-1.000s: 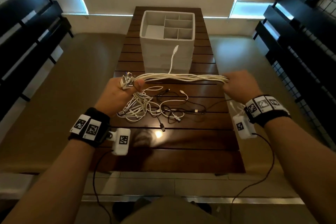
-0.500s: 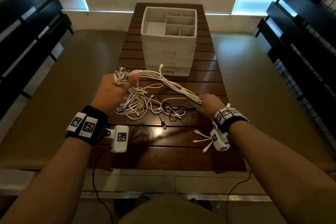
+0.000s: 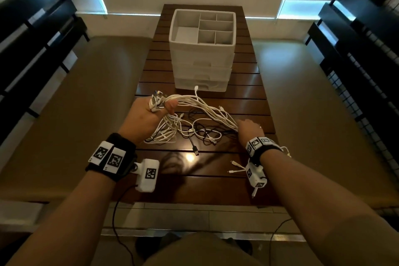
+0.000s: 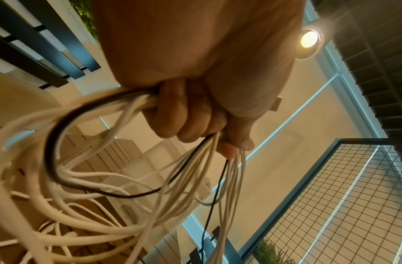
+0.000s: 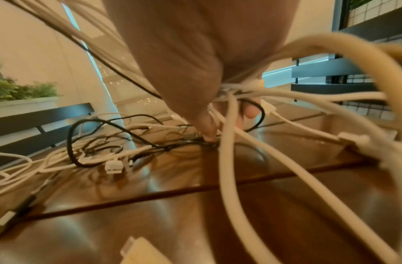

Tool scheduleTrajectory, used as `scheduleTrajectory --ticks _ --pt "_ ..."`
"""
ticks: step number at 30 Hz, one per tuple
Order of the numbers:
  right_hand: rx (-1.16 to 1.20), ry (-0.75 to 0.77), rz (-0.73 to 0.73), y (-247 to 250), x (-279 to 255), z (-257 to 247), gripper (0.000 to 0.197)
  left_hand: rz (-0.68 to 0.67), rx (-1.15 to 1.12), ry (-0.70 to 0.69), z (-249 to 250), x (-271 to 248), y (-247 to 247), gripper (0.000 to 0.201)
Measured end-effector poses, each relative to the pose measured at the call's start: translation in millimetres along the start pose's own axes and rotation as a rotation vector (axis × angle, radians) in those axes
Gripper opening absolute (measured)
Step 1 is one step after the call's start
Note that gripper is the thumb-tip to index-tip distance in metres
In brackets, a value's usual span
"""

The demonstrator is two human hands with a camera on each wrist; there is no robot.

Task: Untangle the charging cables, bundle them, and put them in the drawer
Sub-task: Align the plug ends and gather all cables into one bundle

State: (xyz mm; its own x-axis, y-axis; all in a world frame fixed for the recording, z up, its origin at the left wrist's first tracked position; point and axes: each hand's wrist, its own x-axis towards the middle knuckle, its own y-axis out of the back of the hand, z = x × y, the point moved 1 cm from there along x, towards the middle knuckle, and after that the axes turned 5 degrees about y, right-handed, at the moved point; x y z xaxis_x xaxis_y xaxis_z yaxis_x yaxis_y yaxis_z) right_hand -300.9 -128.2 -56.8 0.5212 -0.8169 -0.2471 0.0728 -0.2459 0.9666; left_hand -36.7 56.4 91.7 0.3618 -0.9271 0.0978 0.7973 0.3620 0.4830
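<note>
A tangle of white and black charging cables (image 3: pixel 190 127) lies on the dark wooden table (image 3: pixel 194 188). My left hand (image 3: pixel 149 114) is raised and grips a bunch of white cables (image 4: pixel 136 110) in its fist, their USB plugs (image 3: pixel 156 98) sticking out above the thumb. That bunch runs down to my right hand (image 3: pixel 248 129), low at the table, which holds the far end of the strands (image 5: pixel 238 91) while its thumb (image 5: pixel 206 130) touches the black cable (image 5: pixel 172 144). The white drawer unit (image 3: pixel 203 58) stands behind the pile, drawers closed.
The drawer unit's top is an open tray of several compartments (image 3: pixel 213 28). Loose white plug ends (image 3: pixel 235 165) trail under my right wrist. Dark slatted benches (image 3: pixel 32 39) flank the table, with a wire-grid panel (image 3: pixel 367 84) on the right.
My right hand swung from a raised, outstretched position down and inward to the table beside the tangle. The bunch now slopes instead of running level. My left hand stayed in place.
</note>
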Motion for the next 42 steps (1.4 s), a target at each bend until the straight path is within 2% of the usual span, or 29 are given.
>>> scheduleTrajectory --ticks 4,9,11,15,19,25,27,31,34,35,38,39,42 --pt "0.108 -0.058 0.039 1 9 -10 0.018 0.002 -0.005 0.017 1 -4 -4 0.038" --pt "0.326 -0.109 0.188 17 24 -21 0.01 0.083 -0.062 0.023 -3 0 16 0.041" --pt "0.314 -0.114 0.133 15 22 -21 0.007 0.088 -0.055 0.017 -2 1 19 0.041" --pt "0.291 -0.111 0.061 4 15 -20 0.025 0.053 -0.016 0.013 -6 1 14 0.04" --pt "0.227 -0.134 0.07 0 11 -14 0.019 0.029 -0.001 -0.014 -1 -4 7 0.041" --pt "0.34 -0.072 0.3 26 11 -11 0.008 0.075 -0.092 0.02 1 -4 14 0.038" --pt "0.344 -0.005 0.308 31 10 -7 0.009 0.085 -0.078 0.011 5 -3 15 0.037" --pt "0.492 0.067 0.483 40 6 -1 0.012 0.095 -0.115 -0.013 4 1 16 0.039" --pt "0.584 0.036 0.599 55 0 4 0.02 0.102 -0.121 -0.01 5 3 12 0.039" --pt "0.57 0.048 0.593 60 -1 6 0.022 0.092 -0.118 -0.012 6 4 10 0.039" --pt "0.354 0.015 0.41 65 -6 12 0.022 0.047 -0.091 -0.015 4 5 2 0.039" --pt "0.294 -0.05 0.4 65 -10 16 0.022 0.035 -0.097 -0.012 3 5 1 0.039" --pt "0.145 -0.26 0.489 71 -24 35 0.018 -0.069 -0.051 -0.003 2 3 -4 0.04"
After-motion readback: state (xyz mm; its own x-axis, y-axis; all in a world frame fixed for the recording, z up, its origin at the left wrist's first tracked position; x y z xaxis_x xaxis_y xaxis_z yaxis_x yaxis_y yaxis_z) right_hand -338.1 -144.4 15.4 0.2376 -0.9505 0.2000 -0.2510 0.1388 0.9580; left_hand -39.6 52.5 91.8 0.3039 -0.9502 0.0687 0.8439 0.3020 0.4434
